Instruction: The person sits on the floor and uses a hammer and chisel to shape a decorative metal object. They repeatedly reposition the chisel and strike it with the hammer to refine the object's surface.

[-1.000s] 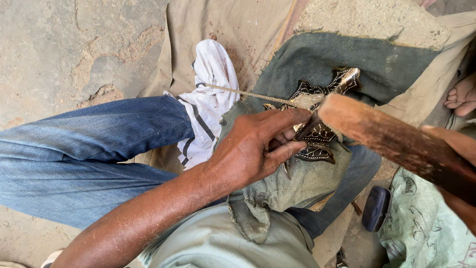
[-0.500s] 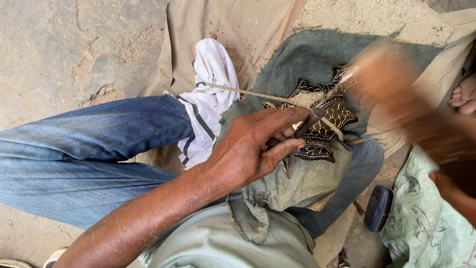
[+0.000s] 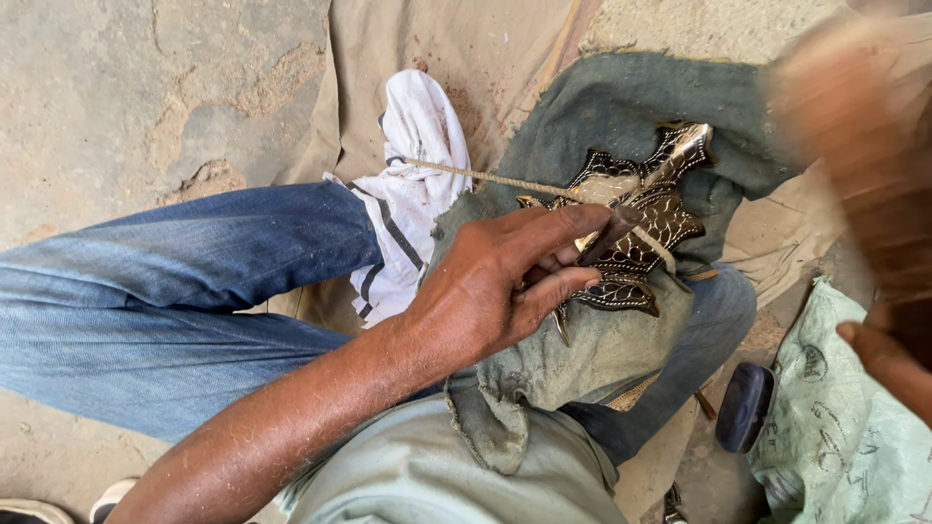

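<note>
Firmly, a dark punch (image 3: 604,236) was pinched in the left hand's (image 3: 485,291) grip, tip upon the ornate metal piece (image 3: 641,218); the blurred right hand's (image 3: 888,359) grip could not be told.

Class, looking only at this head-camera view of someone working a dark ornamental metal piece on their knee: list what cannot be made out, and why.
- Wooden striker, head view: motion blur hides its shape.
- Right hand: cut off by the frame's right edge; grip unclear.
- Tool tip under the left hand: fingers hide where it meets the metal piece.
- Dark object by the knee: too little visible to identify.
</note>
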